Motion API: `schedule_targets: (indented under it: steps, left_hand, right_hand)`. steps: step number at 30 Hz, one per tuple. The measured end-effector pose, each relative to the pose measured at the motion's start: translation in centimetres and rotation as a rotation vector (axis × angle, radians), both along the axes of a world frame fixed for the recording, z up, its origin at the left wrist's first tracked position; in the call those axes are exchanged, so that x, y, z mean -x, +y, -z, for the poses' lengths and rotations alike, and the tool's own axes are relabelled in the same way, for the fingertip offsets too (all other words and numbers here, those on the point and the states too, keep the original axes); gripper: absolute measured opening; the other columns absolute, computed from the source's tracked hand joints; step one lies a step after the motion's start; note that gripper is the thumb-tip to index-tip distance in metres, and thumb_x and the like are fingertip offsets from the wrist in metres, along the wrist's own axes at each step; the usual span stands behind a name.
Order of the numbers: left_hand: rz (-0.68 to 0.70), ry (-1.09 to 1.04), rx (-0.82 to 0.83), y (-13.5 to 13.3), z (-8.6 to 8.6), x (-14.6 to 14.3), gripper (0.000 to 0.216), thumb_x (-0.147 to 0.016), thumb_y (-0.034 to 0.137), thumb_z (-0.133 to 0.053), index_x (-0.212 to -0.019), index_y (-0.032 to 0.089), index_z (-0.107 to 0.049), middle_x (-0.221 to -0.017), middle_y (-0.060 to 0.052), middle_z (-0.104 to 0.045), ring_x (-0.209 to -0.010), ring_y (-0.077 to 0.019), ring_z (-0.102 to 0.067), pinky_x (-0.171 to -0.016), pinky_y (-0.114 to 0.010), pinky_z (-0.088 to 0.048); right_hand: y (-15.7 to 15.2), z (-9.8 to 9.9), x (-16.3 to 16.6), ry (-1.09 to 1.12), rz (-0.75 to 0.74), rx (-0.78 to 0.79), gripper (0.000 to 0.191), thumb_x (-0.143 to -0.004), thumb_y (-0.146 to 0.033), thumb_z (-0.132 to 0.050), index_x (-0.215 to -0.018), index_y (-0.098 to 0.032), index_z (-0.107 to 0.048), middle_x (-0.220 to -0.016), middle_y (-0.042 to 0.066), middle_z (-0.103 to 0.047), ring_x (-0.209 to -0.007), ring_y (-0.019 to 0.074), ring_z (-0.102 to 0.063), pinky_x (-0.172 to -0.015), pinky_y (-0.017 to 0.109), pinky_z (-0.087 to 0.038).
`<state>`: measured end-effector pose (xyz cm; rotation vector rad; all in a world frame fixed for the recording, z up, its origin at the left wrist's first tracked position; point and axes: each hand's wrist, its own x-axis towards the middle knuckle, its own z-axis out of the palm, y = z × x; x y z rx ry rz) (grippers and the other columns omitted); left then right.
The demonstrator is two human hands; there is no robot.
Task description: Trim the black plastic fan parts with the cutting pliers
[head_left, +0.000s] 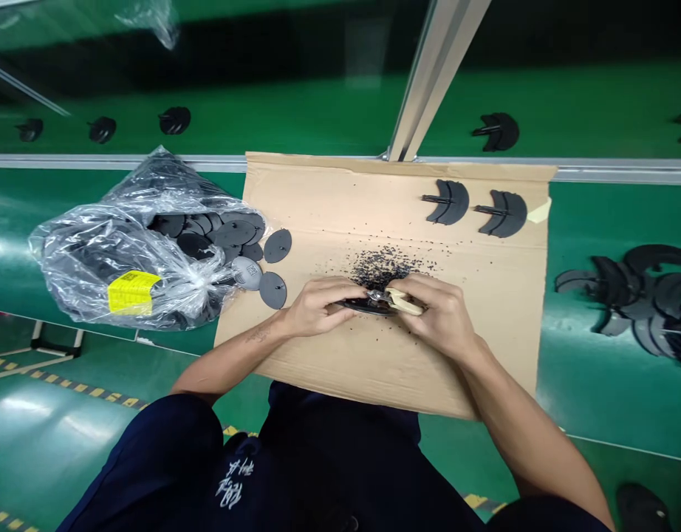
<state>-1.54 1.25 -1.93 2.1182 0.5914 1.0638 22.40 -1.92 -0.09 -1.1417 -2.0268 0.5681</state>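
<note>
My left hand (318, 304) is closed on a flat black plastic disc (365, 305), held just above a sheet of cardboard (374, 355). Beside it, my right hand (437, 314) grips a small cutting tool with a pale handle (401, 300), whose tip touches the disc's edge. A scatter of tiny black trimmings (382, 264) lies on the cardboard just beyond my hands. Two finished black parts (448, 202) (504, 213) rest at the cardboard's far right.
A clear plastic bag (124, 258) with a yellow label spills several black discs (277, 246) at the left. A heap of black parts (634, 295) lies at the right. Beyond a metal rail (97, 161), more parts (498, 131) sit on the green belt. A slanted aluminium bar (434, 74) rises behind.
</note>
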Motion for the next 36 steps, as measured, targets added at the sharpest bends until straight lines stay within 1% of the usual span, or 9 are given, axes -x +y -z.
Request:
schedule_targets:
  steps: [6,11,14,18,20,25,28,33,36]
  left_hand:
    - [-0.035,0.024,0.033,-0.3,-0.5,-0.8,0.029,-0.094,0.027,-0.067,-0.120,0.016,-0.070,-0.098,-0.010,-0.078,-0.084,-0.0158,-0.074,-0.076,-0.028,-0.061]
    - [-0.079,-0.001,0.229,0.2,0.0,-1.8,0.031,-0.098,0.041,-0.060,-0.119,0.021,-0.070,-0.106,-0.007,-0.077,-0.093,-0.0199,-0.075,-0.080,-0.032,-0.065]
    - [-0.117,-0.044,0.306,2.8,0.3,-1.3,0.042,-0.104,0.049,-0.044,-0.110,0.018,-0.072,-0.098,-0.008,-0.079,-0.091,-0.0217,-0.077,-0.077,-0.034,-0.067]
    - [-0.306,0.106,0.228,10.2,-1.3,0.9,0.074,-0.108,0.048,-0.006,-0.112,0.012,-0.070,-0.096,-0.012,-0.079,-0.095,-0.0224,-0.077,-0.084,-0.039,-0.064]
    - [-0.483,0.406,0.111,14.5,-3.0,1.8,0.073,-0.108,0.049,-0.007,-0.118,0.011,-0.069,-0.110,-0.013,-0.077,-0.108,-0.0227,-0.073,-0.095,-0.039,-0.060]
    - [-0.555,0.661,0.020,21.9,-6.2,1.6,0.048,-0.103,0.042,-0.043,-0.132,0.008,-0.061,-0.135,-0.020,-0.066,-0.128,-0.0313,-0.059,-0.116,-0.049,-0.042]
    - [-0.542,0.859,0.020,23.0,-6.4,0.7,0.043,-0.095,0.030,-0.053,-0.131,0.009,-0.061,-0.134,-0.020,-0.066,-0.128,-0.0327,-0.057,-0.117,-0.050,-0.040]
    - [-0.543,1.156,0.018,23.0,-7.0,-1.5,0.041,-0.091,0.021,-0.047,-0.126,0.007,-0.063,-0.134,-0.026,-0.062,-0.126,-0.0380,-0.057,-0.106,-0.052,-0.046]
    - [-0.379,1.289,0.021,21.6,-8.4,-4.0,0.031,-0.092,0.030,-0.050,-0.105,0.013,-0.072,-0.114,-0.018,-0.072,-0.110,-0.0332,-0.065,-0.093,-0.042,-0.051]
  right_hand:
    - [0.3,0.1,-0.9,-0.287,0.165,-0.169,0.017,-0.097,-0.020,-0.054,-0.102,-0.019,-0.071,-0.083,0.007,-0.071,-0.073,0.0210,-0.060,-0.063,0.033,-0.043]
    - [0.4,-1.1,-2.3,-0.431,0.130,-0.230,0.018,-0.099,-0.027,-0.056,-0.109,-0.018,-0.067,-0.087,0.008,-0.068,-0.080,0.0238,-0.058,-0.067,0.035,-0.040]
    - [0.2,-1.4,-4.8,-0.500,0.180,-0.222,0.032,-0.102,-0.045,-0.050,-0.110,-0.017,-0.064,-0.090,0.011,-0.067,-0.082,0.0263,-0.058,-0.068,0.037,-0.042]
    - [0.0,-0.4,-8.6,-0.601,0.314,-0.242,0.037,-0.104,-0.047,-0.041,-0.106,-0.017,-0.062,-0.091,0.013,-0.068,-0.080,0.0294,-0.057,-0.067,0.040,-0.042]
    - [-0.1,0.2,-9.7,-0.633,0.364,-0.246,0.036,-0.104,-0.044,-0.040,-0.105,-0.016,-0.063,-0.091,0.014,-0.067,-0.080,0.0306,-0.057,-0.068,0.042,-0.042]
    - [-0.7,0.9,-10.1,-0.616,0.391,-0.228,0.029,-0.100,-0.037,-0.046,-0.109,-0.017,-0.065,-0.098,0.014,-0.066,-0.091,0.0310,-0.058,-0.077,0.043,-0.046]
    - [-1.4,1.1,-9.8,-0.553,0.386,-0.143,0.027,-0.099,-0.032,-0.047,-0.113,-0.016,-0.065,-0.106,0.015,-0.065,-0.099,0.0300,-0.058,-0.084,0.042,-0.047]
    - [-2.3,1.2,-9.6,-0.512,0.420,-0.031,0.026,-0.099,-0.030,-0.051,-0.114,-0.014,-0.065,-0.112,0.016,-0.064,-0.107,0.0307,-0.056,-0.089,0.042,-0.047]
    - [-2.5,1.2,-9.6,-0.491,0.410,-0.027,0.023,-0.099,-0.031,-0.056,-0.113,-0.015,-0.064,-0.113,0.014,-0.063,-0.108,0.0304,-0.056,-0.089,0.042,-0.047]
